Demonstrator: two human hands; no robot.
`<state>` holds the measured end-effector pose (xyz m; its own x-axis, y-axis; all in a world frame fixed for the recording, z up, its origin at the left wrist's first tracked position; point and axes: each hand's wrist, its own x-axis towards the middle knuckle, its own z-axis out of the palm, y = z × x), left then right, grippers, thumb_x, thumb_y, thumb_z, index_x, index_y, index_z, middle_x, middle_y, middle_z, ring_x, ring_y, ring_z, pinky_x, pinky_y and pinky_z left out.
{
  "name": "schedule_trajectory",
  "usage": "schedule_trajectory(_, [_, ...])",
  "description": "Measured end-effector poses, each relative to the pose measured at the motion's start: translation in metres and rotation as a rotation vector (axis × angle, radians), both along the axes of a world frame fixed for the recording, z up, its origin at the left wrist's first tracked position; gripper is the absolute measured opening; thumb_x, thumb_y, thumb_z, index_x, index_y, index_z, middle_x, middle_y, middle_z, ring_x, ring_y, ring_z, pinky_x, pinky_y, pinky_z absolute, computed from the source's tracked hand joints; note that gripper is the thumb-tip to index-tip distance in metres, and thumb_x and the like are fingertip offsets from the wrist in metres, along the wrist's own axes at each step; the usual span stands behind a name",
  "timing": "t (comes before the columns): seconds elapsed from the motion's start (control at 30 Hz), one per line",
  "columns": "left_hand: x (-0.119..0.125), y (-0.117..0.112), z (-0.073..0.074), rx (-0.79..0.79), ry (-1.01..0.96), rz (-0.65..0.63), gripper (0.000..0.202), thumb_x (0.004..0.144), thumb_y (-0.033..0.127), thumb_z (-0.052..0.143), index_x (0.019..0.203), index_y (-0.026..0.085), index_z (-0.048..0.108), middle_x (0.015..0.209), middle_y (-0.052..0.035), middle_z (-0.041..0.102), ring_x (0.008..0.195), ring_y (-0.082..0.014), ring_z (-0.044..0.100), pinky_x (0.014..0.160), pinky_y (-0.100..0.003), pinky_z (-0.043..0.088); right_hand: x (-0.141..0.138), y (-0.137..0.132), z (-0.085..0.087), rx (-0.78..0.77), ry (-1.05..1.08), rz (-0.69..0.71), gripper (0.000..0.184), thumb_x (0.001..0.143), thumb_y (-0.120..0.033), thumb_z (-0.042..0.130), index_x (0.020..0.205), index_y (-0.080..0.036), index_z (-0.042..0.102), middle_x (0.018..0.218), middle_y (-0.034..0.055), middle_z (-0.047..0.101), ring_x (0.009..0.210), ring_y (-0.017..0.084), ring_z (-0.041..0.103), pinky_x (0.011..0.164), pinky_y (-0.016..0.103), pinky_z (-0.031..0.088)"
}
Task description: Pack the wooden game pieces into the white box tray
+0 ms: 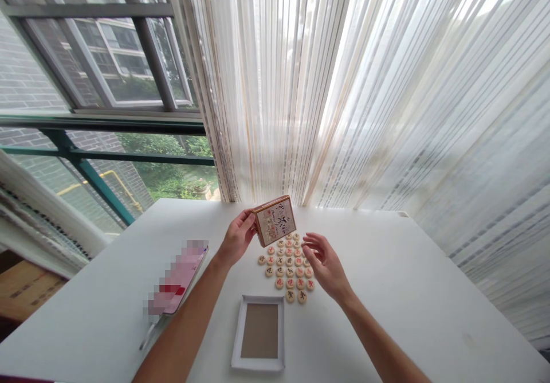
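My left hand (237,238) grips a small brown printed box (275,221) by its left edge and holds it tilted above the white table (412,291). Below the box lie several round wooden game pieces (289,268) with red and dark marks, spread in rows. My right hand (324,262) hovers just right of the pieces and below the box, fingers loosely spread and curled, holding nothing. An empty shallow box tray (259,331) with a brown bottom and white rim lies nearer to me.
A phone (179,280) lies on the table to the left, its screen blurred. Striped sheer curtains (365,85) hang behind the table. A window (94,73) with a green rail fills the left. The table's right half is bare.
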<state>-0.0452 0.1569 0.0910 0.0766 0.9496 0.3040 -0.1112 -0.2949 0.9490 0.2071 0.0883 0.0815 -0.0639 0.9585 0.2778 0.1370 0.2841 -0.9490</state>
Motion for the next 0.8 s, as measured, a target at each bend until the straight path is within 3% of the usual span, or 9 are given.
schedule_trajectory(0.1, [0.006,-0.010,0.008,-0.079,-0.189,-0.101,0.042,0.094,0.049,0.054,0.118,0.016,0.061,0.111,-0.0113,0.070,0.092,-0.0198,0.067,0.079,-0.031,0.054,-0.002,0.019,0.009,-0.035,0.119,0.026,0.055,0.089,-0.051,0.065,0.133,-0.024,0.048,0.132,0.0143,0.060,0.111,0.026,0.065,0.086,0.039,0.058])
schedule_trajectory(0.23, [0.013,-0.016,0.008,-0.235,-0.529,-0.242,0.030,0.092,0.038,0.063,0.112,0.016,0.067,0.108,-0.0081,0.071,0.091,-0.0177,0.067,0.079,-0.028,0.055,-0.008,0.029,0.018,-0.128,0.195,0.257,0.048,0.088,-0.050,0.066,0.124,-0.022,0.055,0.111,0.0113,0.071,0.088,0.024,0.073,0.066,0.034,0.059])
schedule_trajectory(0.33, [0.013,-0.014,0.005,-0.269,-0.601,-0.275,0.027,0.092,0.036,0.063,0.110,0.017,0.067,0.107,-0.0063,0.072,0.092,-0.0165,0.067,0.081,-0.027,0.055,-0.008,0.034,0.021,-0.128,0.231,0.295,0.043,0.086,-0.047,0.069,0.119,-0.021,0.059,0.098,0.0079,0.075,0.080,0.022,0.073,0.064,0.032,0.058])
schedule_trajectory(0.43, [0.007,-0.005,0.003,-0.239,-0.499,-0.251,0.036,0.091,0.032,0.066,0.124,0.021,0.059,0.113,-0.0060,0.069,0.098,-0.0166,0.067,0.086,-0.030,0.055,-0.002,0.046,0.024,-0.119,0.185,0.237,0.047,0.086,-0.050,0.068,0.122,-0.020,0.061,0.095,0.0069,0.075,0.078,0.021,0.073,0.067,0.032,0.059])
schedule_trajectory(0.53, [0.000,0.008,-0.001,-0.156,-0.200,-0.192,0.063,0.085,0.030,0.073,0.140,0.028,0.043,0.127,-0.0080,0.064,0.107,-0.0206,0.066,0.090,-0.037,0.056,0.006,0.069,0.028,-0.131,0.096,0.190,0.051,0.085,-0.053,0.068,0.122,-0.017,0.065,0.090,0.0065,0.076,0.070,0.018,0.071,0.065,0.030,0.059])
schedule_trajectory(0.6, [-0.003,0.019,-0.004,-0.104,0.019,-0.180,0.064,0.082,0.034,0.075,0.138,0.025,0.046,0.135,-0.0115,0.059,0.110,-0.0253,0.066,0.088,-0.040,0.058,0.009,0.089,0.030,-0.141,0.058,0.147,0.051,0.083,-0.051,0.070,0.120,-0.016,0.066,0.087,0.0064,0.076,0.065,0.016,0.070,0.064,0.030,0.059])
schedule_trajectory(0.7, [0.001,0.038,-0.008,-0.076,0.152,-0.160,0.060,0.078,0.036,0.078,0.129,0.017,0.055,0.128,-0.0145,0.064,0.106,-0.0282,0.068,0.087,-0.041,0.059,0.010,0.121,0.028,-0.142,-0.001,-0.005,0.049,0.085,-0.049,0.069,0.120,-0.015,0.064,0.085,0.0068,0.075,0.060,0.014,0.068,0.060,0.028,0.059])
schedule_trajectory(0.8, [0.013,0.057,-0.014,-0.039,0.227,-0.082,0.062,0.076,0.036,0.079,0.130,0.015,0.055,0.118,-0.0135,0.069,0.101,-0.0264,0.070,0.089,-0.041,0.058,0.009,0.150,0.019,-0.141,-0.079,-0.173,0.043,0.087,-0.049,0.067,0.116,-0.017,0.063,0.106,0.0102,0.072,0.067,0.015,0.069,0.066,0.030,0.060])
